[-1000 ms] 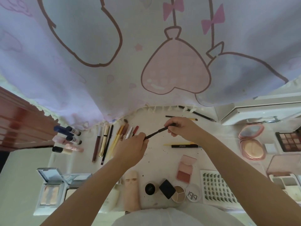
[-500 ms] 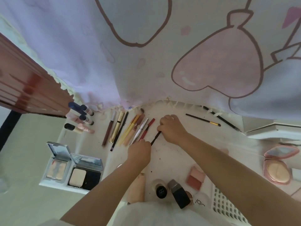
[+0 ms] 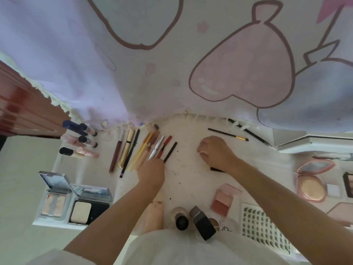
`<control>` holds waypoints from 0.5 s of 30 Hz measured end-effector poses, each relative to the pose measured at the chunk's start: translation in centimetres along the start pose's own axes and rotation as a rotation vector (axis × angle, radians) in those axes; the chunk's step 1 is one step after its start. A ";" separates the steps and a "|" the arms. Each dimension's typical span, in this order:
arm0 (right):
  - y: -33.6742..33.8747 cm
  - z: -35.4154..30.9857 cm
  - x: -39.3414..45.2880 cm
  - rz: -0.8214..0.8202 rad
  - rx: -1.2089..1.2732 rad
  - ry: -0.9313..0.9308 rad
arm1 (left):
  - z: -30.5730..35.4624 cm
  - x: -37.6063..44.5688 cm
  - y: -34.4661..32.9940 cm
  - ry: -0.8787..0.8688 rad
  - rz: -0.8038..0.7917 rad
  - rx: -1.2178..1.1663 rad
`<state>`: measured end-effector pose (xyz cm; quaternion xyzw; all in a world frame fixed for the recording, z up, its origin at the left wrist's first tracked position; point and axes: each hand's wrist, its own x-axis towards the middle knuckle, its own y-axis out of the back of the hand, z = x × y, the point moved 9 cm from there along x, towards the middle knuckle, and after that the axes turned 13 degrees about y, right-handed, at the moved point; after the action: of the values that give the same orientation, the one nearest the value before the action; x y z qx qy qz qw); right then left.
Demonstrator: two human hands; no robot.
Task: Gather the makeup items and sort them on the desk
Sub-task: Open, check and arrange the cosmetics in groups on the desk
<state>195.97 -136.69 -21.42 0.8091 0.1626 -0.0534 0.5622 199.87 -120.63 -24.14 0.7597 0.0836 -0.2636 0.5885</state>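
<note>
On the white desk [image 3: 191, 175] under a heart-print curtain [image 3: 172, 64], the left hand [image 3: 151, 174] pinches a black pencil [image 3: 170, 151] beside perhaps nine sticks, the right hand [image 3: 216, 153] curled.

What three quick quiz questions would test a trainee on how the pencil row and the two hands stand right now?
1. True or false: the black pencil lies at the right end of the row of pencils and brushes, next to the red pencil.
2. Which hand is at the near end of the black pencil: the left hand or the right hand?
3. Multiple choice: the gold-ferruled brush lies A) in the row, B) apart, beyond the right hand, C) in the open compacts.

Key: 1 true; 2 the left hand; 3 B.
</note>
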 end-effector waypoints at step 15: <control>-3.6 5.6 -9.2 -0.313 -0.282 -0.156 | 3.2 -3.7 3.2 -0.227 0.145 -0.015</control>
<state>186.69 -142.64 -24.23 0.6807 0.2482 -0.1794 0.6655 197.22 -123.88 -20.11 0.7248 -0.0366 -0.3040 0.6172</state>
